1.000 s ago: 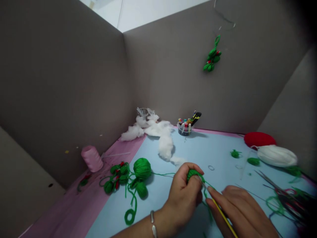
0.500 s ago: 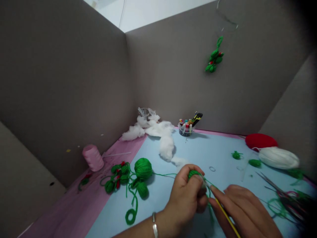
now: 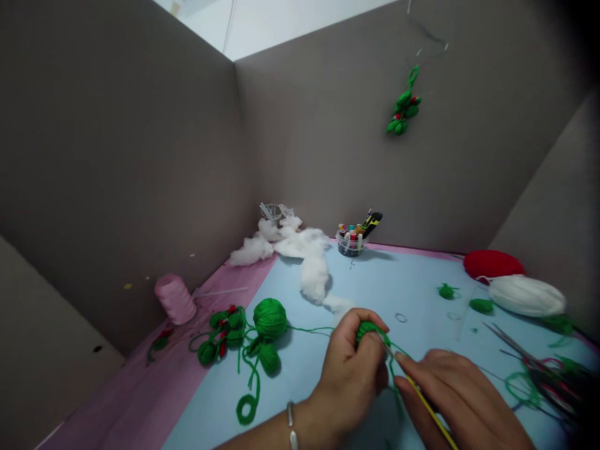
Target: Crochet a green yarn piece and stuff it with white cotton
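Observation:
My left hand is closed around a small green yarn piece, and a silver bangle sits on that wrist. My right hand holds a thin yellow-handled crochet hook, its tip touching the green piece. A green strand runs from the piece to a larger green yarn ball on the blue mat. Left of that ball lies a cluster of finished green yarn pieces with red bits.
Grey card walls surround the mat and a pink sheet. At the back stand cotton wadding and a clear tub of thread spools. A red cushion, white yarn ball and tangled threads lie right.
The hook's tip has shifted slightly at the green piece, and both hands have made small movements. The view has moved a little. The objects on the mat have not moved.

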### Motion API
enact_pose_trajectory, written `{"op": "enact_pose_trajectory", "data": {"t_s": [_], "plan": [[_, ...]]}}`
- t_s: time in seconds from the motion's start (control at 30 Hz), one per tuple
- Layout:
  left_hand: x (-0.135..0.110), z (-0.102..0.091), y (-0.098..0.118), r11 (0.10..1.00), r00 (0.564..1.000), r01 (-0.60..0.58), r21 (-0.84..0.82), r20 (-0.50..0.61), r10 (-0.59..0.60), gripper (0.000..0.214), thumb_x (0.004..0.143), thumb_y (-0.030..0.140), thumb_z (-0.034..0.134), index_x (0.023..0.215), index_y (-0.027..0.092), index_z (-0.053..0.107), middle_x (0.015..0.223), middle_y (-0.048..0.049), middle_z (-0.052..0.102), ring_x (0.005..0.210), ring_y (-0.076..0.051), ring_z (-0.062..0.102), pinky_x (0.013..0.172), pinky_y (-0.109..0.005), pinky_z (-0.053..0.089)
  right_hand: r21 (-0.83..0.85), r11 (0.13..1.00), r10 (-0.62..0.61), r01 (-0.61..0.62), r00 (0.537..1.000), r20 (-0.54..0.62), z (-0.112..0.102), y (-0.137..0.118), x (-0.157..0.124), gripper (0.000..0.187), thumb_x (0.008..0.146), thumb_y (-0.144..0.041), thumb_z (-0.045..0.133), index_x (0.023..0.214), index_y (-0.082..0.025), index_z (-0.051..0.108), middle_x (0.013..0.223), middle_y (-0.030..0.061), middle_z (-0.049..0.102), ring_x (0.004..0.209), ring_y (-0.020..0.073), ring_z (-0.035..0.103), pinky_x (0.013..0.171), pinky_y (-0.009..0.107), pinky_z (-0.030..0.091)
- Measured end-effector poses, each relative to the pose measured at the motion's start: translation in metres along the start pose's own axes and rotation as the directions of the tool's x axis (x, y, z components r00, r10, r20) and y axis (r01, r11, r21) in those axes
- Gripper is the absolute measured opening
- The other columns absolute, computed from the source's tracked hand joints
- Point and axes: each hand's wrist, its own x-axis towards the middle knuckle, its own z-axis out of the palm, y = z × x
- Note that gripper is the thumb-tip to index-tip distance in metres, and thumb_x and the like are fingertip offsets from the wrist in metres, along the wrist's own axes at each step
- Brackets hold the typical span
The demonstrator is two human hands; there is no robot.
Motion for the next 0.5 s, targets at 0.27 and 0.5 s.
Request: {"op": "enact_pose_trajectory", "data": {"t_s": [0.27,0.5], "plan": [[0.0009,0.0029,-0.0022,0.997,1.000,0.030,-0.069,-0.006,-0.031,0.023,0.075,0.035,0.052,0.091,0.022,0.042,0.047,0.0134,0.030,0.041,-0.005,0.022,0.042,-0.020,0.017,-0.010,0.984,-0.178,0.178,0.984,0.009,0.0047,-0.0009,0.0105,0.015,0.090,-0.007,0.054,0.103,-0.010,0.062,0.065,0.0033,0.063,0.060,0.0138,0.056,0.060,0.028,0.048],[0.0029,0.0027,-0.0045,0.999,0.998,-0.012,0.035,-0.058,0.014,0.020,0.076,0.033,0.050,0.091,0.021,0.045,0.048,0.0123,0.032,0.043,-0.005,0.026,0.043,-0.019,0.020,-0.059,0.982,-0.178,0.180,0.983,0.038,0.0059,-0.0015,0.0118,0.011,0.092,-0.009,0.053,0.097,-0.010,0.062,0.062,0.0020,0.060,0.058,0.0122,0.055,0.058,0.027,0.048]]}}
